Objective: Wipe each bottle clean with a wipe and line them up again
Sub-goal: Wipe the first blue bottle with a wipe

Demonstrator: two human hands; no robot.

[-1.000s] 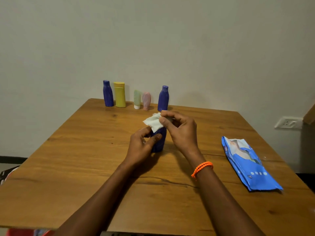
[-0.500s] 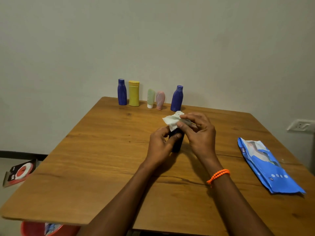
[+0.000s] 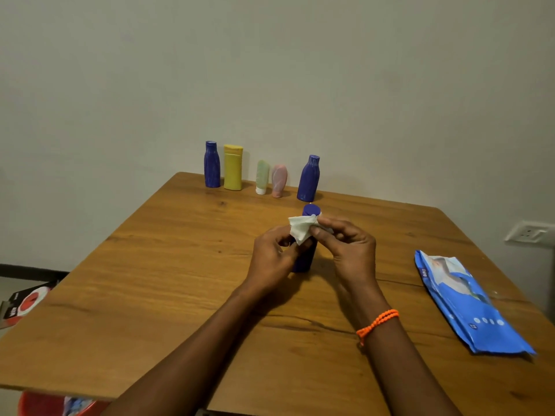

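Orange beads of a bracelet [image 3: 377, 322] circle the right wrist, nearest the camera, and both forearms reach forward over the brown wood-grain counter [image 3: 150, 280] so the work sits in the middle, easy to see and reach. On that counter stands the dark blue plastic bottle [image 3: 304, 261] being cleaned, upright on its base between the two hands. The left hand [image 3: 271, 261] curls round its lower body, fingers and thumb wrapped on it, most likely to keep it from turning or tipping under the rubbing. The right hand [image 3: 350, 250] pinches the crumpled white wet wipe [image 3: 301, 228] between thumb and fingertips and holds it against the bottle's neck, just under the cap that pokes out above; this looks like the shoulder and neck getting their pass. Off to the right, well apart from the hands, lies the flat blue plastic pack of wipes [image 3: 468, 304], kept within reach of the wiping hand for a fresh sheet. At the far edge, near the wall, the rest wait in a line: a dark blue bottle [image 3: 212, 165], a yellow flip-top bottle [image 3: 233, 168], a pale green tube [image 3: 262, 177] and a pink tube [image 3: 279, 180] standing on their caps, and another dark blue bottle [image 3: 308, 179]. That last one stands directly behind the bottle in hand.
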